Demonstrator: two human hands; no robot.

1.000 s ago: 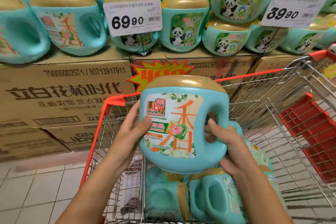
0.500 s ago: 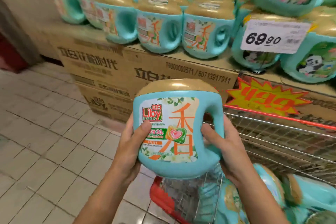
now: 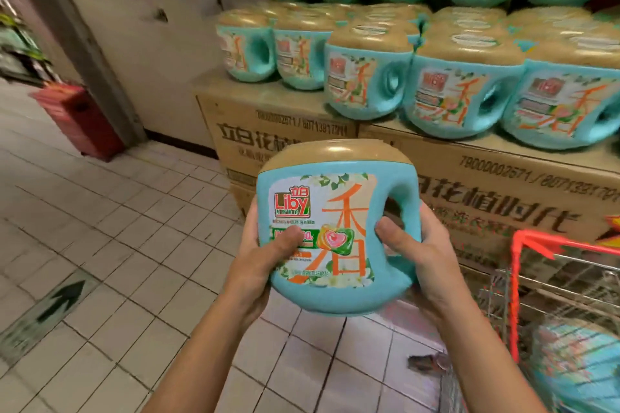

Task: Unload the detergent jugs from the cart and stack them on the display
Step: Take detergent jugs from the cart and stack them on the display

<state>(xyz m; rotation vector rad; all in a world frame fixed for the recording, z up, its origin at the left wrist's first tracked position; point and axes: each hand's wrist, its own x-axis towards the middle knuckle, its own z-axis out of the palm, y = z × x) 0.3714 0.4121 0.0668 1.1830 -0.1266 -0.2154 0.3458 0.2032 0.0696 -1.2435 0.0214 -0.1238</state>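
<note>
Swung further left since half a second ago: cart [image 3: 523,245] now squeezed into the lower right corner, more tiled floor [image 3: 134,211] and a grey pillar [image 3: 84,43] in view, detergent jug [image 3: 335,238] kept at centre in the same two-handed grip.

Head view. Detergent jug upright, label toward the camera, gold cap up, handle on its right side. Carried in mid-air above the floor, in front of the cardboard cartons [image 3: 486,184], clear of the cart. Left hand [image 3: 265,265] cupped against the jug's left side and lower corner, thumb [image 3: 288,240] laid flat across the label's green band; other fingers behind the body, out of sight. Right hand [image 3: 419,258] wrapped round the handle side, thumb [image 3: 391,233] pressed on the body at the lower edge of the handle opening; remaining fingers hidden behind, cannot tell whether spread or together. Stacked jugs [image 3: 365,84] in rows on top of the cartons, a second tier above. Another jug [image 3: 577,362] blurred inside the cart basket. Red box [image 3: 80,121] on the floor beside the pillar; black arrow [image 3: 60,300] marked on the tiles at left.
</note>
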